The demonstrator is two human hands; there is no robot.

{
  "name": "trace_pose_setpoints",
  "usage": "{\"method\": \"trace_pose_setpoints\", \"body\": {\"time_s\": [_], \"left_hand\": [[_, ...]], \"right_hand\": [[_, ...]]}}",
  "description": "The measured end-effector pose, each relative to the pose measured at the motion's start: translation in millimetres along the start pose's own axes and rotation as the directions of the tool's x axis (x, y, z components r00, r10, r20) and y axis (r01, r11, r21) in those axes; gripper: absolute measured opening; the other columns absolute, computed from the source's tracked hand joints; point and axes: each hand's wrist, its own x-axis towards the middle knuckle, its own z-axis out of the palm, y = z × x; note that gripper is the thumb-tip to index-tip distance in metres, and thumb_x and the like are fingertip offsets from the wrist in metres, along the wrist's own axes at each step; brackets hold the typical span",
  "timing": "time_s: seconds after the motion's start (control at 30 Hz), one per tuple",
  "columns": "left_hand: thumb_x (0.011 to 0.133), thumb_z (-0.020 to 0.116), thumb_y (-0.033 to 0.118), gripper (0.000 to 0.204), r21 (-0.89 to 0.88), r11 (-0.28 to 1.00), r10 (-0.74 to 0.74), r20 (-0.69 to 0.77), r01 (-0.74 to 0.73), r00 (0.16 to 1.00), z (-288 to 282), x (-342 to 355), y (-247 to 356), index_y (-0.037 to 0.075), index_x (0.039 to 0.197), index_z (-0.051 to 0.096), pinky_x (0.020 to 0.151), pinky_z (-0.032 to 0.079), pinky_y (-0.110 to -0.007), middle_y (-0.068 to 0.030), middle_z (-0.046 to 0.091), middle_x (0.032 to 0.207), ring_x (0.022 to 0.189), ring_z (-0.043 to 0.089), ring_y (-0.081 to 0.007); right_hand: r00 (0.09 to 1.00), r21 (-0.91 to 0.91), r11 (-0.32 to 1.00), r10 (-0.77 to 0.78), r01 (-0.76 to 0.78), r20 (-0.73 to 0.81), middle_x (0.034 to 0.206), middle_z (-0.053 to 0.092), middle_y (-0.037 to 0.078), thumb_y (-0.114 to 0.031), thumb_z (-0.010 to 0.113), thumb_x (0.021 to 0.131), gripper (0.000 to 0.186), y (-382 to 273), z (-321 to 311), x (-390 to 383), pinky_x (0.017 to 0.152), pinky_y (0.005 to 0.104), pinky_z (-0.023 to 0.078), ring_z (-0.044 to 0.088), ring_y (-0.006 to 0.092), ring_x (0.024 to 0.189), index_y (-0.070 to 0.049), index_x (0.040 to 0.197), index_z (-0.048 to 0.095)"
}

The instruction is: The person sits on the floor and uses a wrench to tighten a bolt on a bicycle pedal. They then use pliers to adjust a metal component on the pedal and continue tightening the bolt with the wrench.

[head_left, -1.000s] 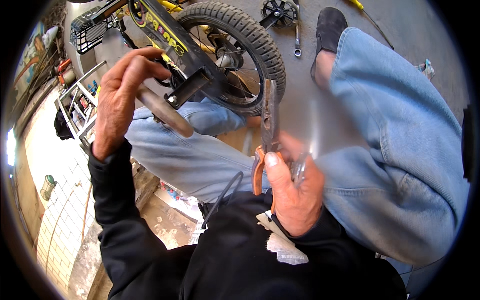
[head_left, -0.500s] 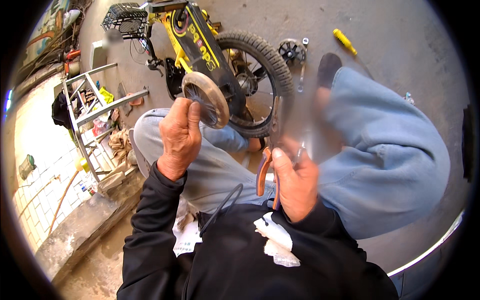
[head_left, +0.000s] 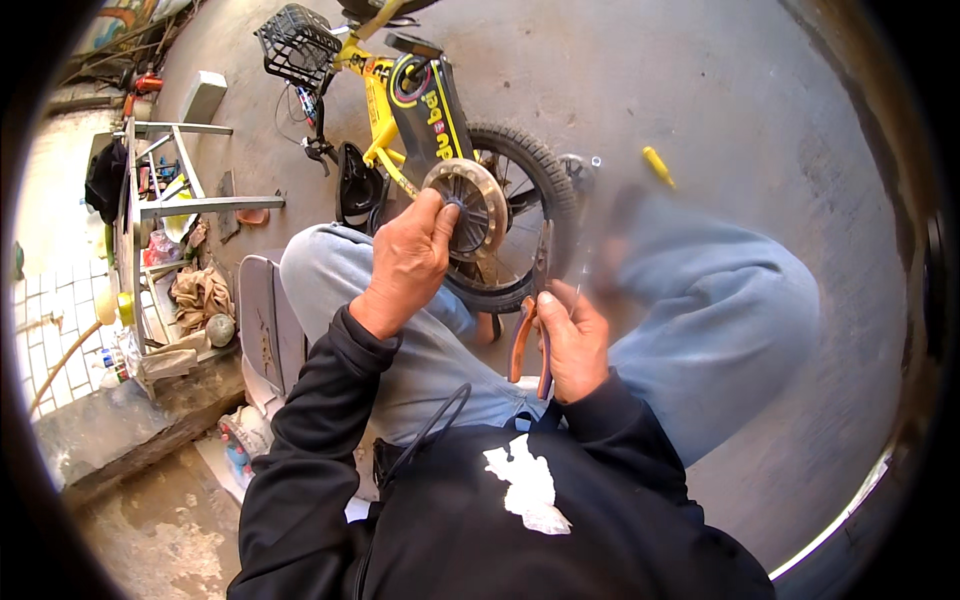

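My left hand (head_left: 410, 255) pinches a small wheel (head_left: 490, 205) at its dark hub, thumb and fingers closed together. The wheel has a pale, translucent-looking tyre and now shows its spoked face, in front of the tyre (head_left: 545, 165) of a child's yellow-and-black bicycle (head_left: 378, 115) that lies on its side. My right hand (head_left: 577, 345) is closed on pliers (head_left: 519, 340) with orange and purple handles. Their jaws point up, away from my body, beside the bicycle's tyre. Another small wheel (head_left: 576, 170) lies past that tyre, partly blurred.
A yellow-handled screwdriver (head_left: 658, 167) lies on the concrete floor (head_left: 740, 90). To my left, a metal frame (head_left: 205, 204) stands near rags (head_left: 203, 300) and clutter beside a stone ledge (head_left: 130, 430). My jeans-clad legs (head_left: 720, 310) are spread on both sides.
The small wheel in my left hand has moved right and turned its face toward me. My right hand has shifted slightly up and left with the pliers. The whole view has shifted.
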Motion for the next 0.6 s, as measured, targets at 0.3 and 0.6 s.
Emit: {"method": "trace_pose_setpoints", "body": {"time_s": [0.3,0.6], "left_hand": [[0.096,0.049,0.030,0.031,-0.619,0.653,-0.291,0.325,0.435,0.900,19.6,-83.5,9.2,0.004,0.114,0.051,0.068,0.048,-0.023,-0.0052,0.060,0.100,0.086,0.060,-0.0122],[0.095,0.050,0.034,0.030,-0.772,0.443,-0.259,0.376,0.456,0.889,18.9,-101.5,31.2,0.005,0.104,0.050,0.062,0.042,-0.020,0.0020,0.050,0.082,0.074,0.048,-0.0041]], "right_hand": [[0.987,-0.010,0.987,-0.158,0.157,-0.012,0.075,0.057,0.003,-0.020,0.057,0.090,0.036,-8.4,12.5,-5.8,0.052,0.0202,0.040,0.048,0.0067,0.058,0.005,0.115,0.053],[0.954,-0.253,0.934,-0.196,0.252,0.228,0.077,0.058,-0.001,-0.011,0.057,0.090,0.029,3.6,37.3,-33.0,0.057,0.0193,0.043,0.050,0.0027,0.067,-0.001,0.117,0.056]]}}
